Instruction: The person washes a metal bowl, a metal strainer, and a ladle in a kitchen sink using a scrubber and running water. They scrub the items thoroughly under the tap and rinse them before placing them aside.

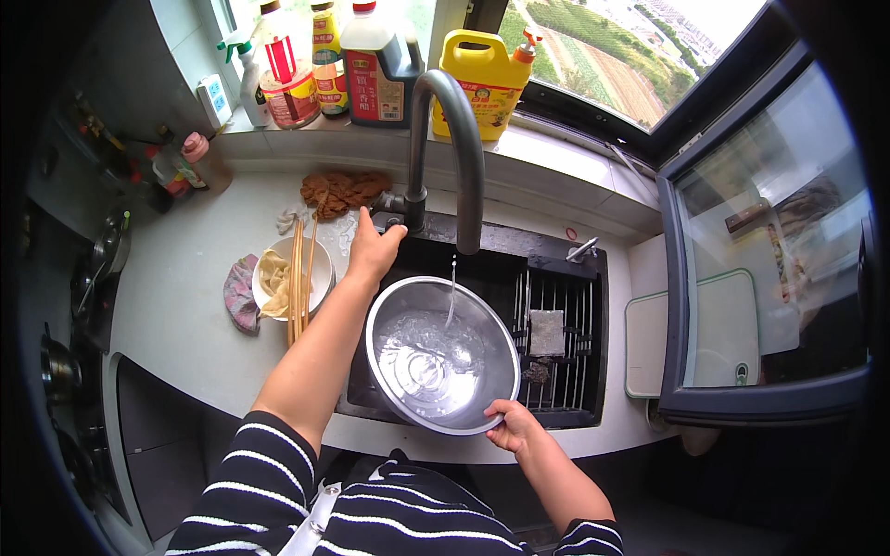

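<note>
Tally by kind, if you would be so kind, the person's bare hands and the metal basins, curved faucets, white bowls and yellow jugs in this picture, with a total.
Hands: 2 (left hand, right hand)
Metal basin: 1
Curved faucet: 1
White bowl: 1
Yellow jug: 1
Total: 6

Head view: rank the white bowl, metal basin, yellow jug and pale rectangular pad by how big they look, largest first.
1. Metal basin
2. Yellow jug
3. White bowl, partly covered
4. Pale rectangular pad

This is apparent size only; their distances from the camera differ.
</note>
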Available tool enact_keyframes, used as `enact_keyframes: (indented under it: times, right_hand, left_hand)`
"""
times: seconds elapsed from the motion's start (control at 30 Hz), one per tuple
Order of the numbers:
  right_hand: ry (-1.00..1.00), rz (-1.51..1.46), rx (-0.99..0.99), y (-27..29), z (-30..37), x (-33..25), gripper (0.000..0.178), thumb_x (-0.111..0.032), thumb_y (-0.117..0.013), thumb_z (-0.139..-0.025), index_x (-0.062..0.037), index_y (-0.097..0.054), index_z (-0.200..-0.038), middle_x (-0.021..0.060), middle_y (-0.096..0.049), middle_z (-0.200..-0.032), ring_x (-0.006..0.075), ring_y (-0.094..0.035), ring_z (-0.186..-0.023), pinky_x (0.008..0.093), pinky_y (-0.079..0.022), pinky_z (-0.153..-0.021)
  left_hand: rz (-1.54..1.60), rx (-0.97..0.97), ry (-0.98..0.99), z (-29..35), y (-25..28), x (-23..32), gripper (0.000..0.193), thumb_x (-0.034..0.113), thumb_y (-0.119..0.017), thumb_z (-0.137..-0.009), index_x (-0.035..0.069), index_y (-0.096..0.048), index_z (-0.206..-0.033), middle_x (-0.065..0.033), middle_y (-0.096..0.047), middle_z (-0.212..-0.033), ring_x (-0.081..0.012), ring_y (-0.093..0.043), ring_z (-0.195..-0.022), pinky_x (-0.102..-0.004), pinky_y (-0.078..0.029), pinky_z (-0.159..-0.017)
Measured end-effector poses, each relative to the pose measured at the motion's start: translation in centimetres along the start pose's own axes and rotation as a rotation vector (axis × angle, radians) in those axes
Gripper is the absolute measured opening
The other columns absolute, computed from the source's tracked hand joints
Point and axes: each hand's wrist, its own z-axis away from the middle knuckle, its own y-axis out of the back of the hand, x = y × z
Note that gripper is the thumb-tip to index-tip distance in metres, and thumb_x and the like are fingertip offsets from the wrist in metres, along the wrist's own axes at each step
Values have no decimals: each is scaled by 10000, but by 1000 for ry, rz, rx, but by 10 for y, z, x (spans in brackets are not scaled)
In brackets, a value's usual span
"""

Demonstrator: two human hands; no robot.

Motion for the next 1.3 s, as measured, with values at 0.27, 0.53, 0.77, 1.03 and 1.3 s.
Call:
enact_keyframes:
  times: [0.27,0.53,0.77,1.03,1.3]
  right_hand:
    - [924,554,196,33,-19,-13,435,-41,-508,-745,49,-469,-1169,134,-625,-969,195,-629,-715,282,-512,-645]
    - [1418,1248,319,22,27,-41,812,-3,-531,-734,-42,-123,-1435,251,-490,-1257,403,-546,-1058,422,-504,-789]
    - [1793,1312,349,38,25,-37,801,-39,-577,-791,-12,-95,-1430,268,-385,-1352,402,-554,-1068,380,-538,-782]
    - [2083,1297,358,57,15,-44,628,-113,-453,-937,-116,-74,-1437,245,-382,-1367,350,-494,-1167,355,-462,-902]
    - [1638,777,22,63,2,-45,560,-349,-370,-956,-74,-208,-1417,153,-371,-1392,254,-409,-1231,347,-347,-994]
  left_hand:
    - [39,-488,321,87,16,-94,736,162,-738,-696,-31,-383,-1311,-161,-583,-1137,-220,-582,-1021,-316,-446,-890]
    - [42,-421,540,115,25,-55,272,123,-676,-763,88,-631,-1029,-14,-619,-848,-134,-538,-699,-241,-439,-580]
    - [361,-426,-43,146,43,-46,363,50,-551,-887,26,-538,-1248,-61,-598,-1155,-120,-557,-1013,-261,-432,-898]
    - [690,-387,-91,166,64,-34,414,17,-507,-896,69,-485,-1306,-56,-550,-1229,-128,-536,-1063,-261,-437,-917]
    - [575,-345,-188,169,81,-32,421,18,-507,-897,81,-483,-1312,-51,-554,-1221,-130,-552,-1027,-261,-452,-889]
